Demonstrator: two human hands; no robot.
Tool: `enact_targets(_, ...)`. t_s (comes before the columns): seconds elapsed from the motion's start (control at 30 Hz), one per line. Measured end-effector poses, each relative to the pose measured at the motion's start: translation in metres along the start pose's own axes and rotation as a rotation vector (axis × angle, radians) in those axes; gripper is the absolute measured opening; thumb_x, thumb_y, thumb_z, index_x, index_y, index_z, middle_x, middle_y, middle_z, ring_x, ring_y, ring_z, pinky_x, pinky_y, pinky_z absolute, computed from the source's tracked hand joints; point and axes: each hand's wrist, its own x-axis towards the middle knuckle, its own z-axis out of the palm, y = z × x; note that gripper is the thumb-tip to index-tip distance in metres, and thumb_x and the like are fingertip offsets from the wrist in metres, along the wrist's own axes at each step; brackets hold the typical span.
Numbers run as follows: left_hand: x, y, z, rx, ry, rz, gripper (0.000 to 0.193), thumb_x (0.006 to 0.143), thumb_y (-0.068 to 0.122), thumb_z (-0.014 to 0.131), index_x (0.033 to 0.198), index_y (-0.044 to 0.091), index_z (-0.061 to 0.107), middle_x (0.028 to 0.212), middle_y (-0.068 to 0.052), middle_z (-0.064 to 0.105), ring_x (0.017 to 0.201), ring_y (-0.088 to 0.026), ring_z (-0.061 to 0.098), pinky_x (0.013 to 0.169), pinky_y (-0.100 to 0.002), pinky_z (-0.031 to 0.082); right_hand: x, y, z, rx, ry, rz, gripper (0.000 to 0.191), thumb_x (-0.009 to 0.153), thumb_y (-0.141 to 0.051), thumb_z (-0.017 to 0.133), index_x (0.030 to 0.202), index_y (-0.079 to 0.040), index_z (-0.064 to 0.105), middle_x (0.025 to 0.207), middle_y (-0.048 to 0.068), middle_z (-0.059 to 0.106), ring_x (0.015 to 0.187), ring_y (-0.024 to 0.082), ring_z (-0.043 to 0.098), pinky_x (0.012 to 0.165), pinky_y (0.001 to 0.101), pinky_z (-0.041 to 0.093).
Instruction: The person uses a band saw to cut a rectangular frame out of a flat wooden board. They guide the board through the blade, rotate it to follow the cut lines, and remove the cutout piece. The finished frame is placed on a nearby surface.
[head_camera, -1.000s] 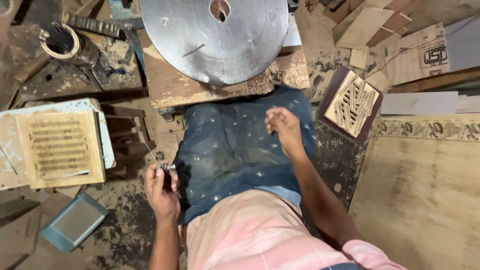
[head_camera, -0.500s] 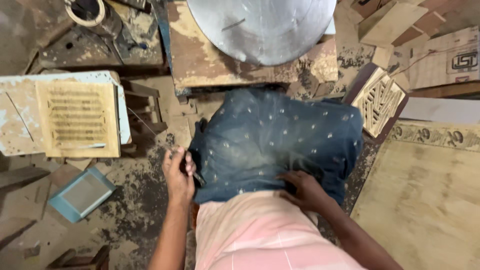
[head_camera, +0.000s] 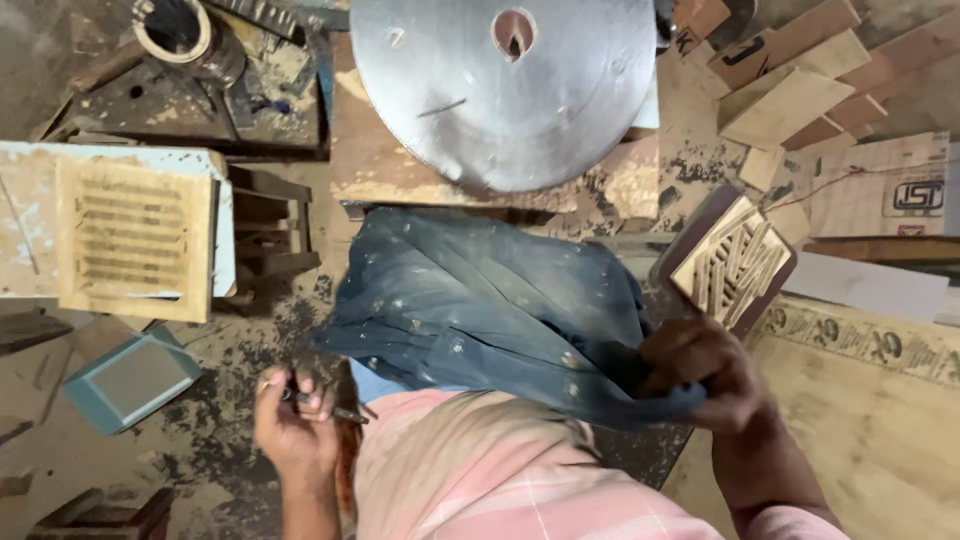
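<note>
Blue cloth (head_camera: 480, 310) edge bunched inside right hand (head_camera: 700, 375) grip

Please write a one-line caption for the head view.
Right hand grips dusty blue cloth on lap; left hand holds small dark tool.

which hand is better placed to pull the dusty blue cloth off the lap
Right. The right hand already grips the edge of the dusty blue cloth, while the left hand is occupied holding a small thin metal tool beside it.
</note>
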Motion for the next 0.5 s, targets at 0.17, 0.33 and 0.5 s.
enact_targets(0.17, 0.018, -0.009, 0.044, 0.016, 0.032, 0.003, 0.005, 0.1, 0.017, 0.058, 0.102, 0.012, 0.057, 0.084, -0.009, 0.056, 0.067, -0.016, 0.049, 0.052, -0.025, 0.037, 0.014, 0.024, -0.067, 0.071, -0.257, -0.166, 0.017, 0.089, -0.015, 0.081, 0.092, 0.002, 0.083, 0.058, 0.002, 0.06, 0.044, 0.016, 0.05, 0.044, 0.0385, 0.034)
enact_targets(0.33, 0.026, -0.018, 0.096, 0.085, 0.082, 0.045, 0.008, 0.101, 0.019, 0.06, 0.103, 0.013, 0.055, 0.086, -0.008, 0.055, 0.072, -0.019, 0.049, 0.058, -0.029, 0.039, 0.035, 0.04, -0.12, 0.206, -0.306, 0.248, 0.024, 0.085, -0.024, 0.085, 0.088, -0.001, 0.08, 0.065, 0.007, 0.063, 0.051, 0.017, 0.054, 0.047, 0.0356, 0.034)
enact_targets(0.5, 0.017, -0.027, 0.155, 0.181, 0.131, 0.103, 0.01, 0.101, 0.022, 0.062, 0.105, 0.016, 0.055, 0.087, -0.008, 0.054, 0.073, -0.019, 0.049, 0.06, -0.031, 0.04, 0.057, 0.005, -0.135, 0.218, -0.33, 0.37, 0.025, 0.084, -0.024, 0.09, 0.089, -0.001, 0.081, 0.074, 0.008, 0.073, 0.058, 0.019, 0.066, 0.05, 0.0325, 0.043)
